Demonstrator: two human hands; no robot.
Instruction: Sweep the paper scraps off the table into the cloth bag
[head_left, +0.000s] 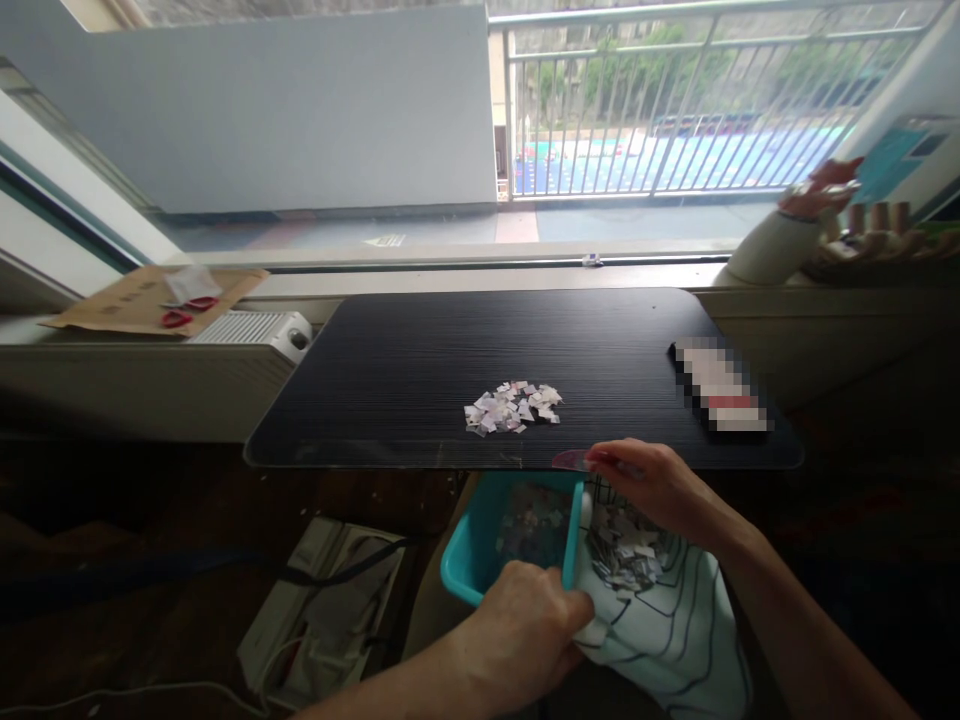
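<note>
My left hand (525,625) is closed on the near right corner of a turquoise plastic bin (465,580). Small scraps lie inside the bin, which is below the table's front edge. My right hand (652,480) pinches a thin, pinkish, see-through flat piece (571,459) at that edge; its exact kind is unclear. Just beyond it on the black table (375,370) is a loose pile of small whitish paper scraps (514,407). Right of the bin, more cut scraps (630,550) rest on a pale cloth with dark lines (667,640), under my right forearm.
A blurred-out flat object (720,385) lies at the table's right. Red-handled scissors (187,310) and a brown paper envelope (120,300) sit on the left sill by a white radiator (251,330). A pale open box (330,610) with a strap stands on the floor.
</note>
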